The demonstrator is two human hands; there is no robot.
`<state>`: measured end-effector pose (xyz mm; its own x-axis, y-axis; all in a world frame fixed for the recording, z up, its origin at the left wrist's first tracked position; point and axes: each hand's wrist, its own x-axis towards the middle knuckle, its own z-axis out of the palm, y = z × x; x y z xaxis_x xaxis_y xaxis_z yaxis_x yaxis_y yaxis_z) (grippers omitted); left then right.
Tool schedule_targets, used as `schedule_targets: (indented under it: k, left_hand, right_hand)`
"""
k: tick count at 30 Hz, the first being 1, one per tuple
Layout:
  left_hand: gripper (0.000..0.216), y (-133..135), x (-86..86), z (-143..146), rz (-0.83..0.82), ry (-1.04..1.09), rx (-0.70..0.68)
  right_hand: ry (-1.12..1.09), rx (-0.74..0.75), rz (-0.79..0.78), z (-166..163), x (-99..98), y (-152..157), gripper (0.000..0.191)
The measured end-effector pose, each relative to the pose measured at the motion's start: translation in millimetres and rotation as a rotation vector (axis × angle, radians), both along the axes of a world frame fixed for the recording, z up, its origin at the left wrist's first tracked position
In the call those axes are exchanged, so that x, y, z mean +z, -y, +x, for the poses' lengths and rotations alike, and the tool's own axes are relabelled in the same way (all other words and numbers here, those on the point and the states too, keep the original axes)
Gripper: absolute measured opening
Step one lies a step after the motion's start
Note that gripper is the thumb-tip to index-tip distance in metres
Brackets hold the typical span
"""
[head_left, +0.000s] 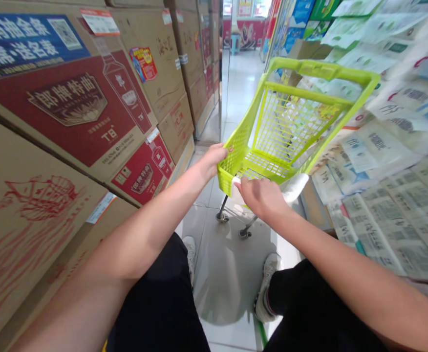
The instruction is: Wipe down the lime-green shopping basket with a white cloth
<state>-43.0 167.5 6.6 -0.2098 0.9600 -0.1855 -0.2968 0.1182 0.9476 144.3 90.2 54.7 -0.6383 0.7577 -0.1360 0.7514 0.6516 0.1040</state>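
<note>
A lime-green shopping cart (272, 168) with a plastic lattice basket stands in front of me on metal legs with small wheels. My left hand (216, 159) is closed around the basket's near left corner, its fingertips over the rim. Against the near rim is my right hand (260, 195), its fingers closed on a white cloth (296, 188). The cloth drapes over the rim on both sides of that hand. Part of it is hidden under my fingers.
Stacked cardboard cartons (85, 102) line the left side. On the right are piles of white packaged goods (375, 142) with price tags. A tiled floor (236, 274) runs between them, with my shoes (268, 283) on it. Far back stands a blue stool (235, 44).
</note>
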Motion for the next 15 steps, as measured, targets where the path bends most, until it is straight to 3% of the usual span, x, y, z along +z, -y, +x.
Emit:
schedule_targets:
  k: [7, 15]
  left_hand:
    - [0.028, 23, 7.1, 36, -0.098, -0.019, -0.002]
    - [0.021, 20, 9.4, 10, 0.004, -0.245, -0.013]
  right_hand:
    - [-0.11, 0.026, 0.067, -27, -18.4, -8, 0.048]
    - [-0.106, 0.043, 0.058, -26, -12.1, 0, 0.051]
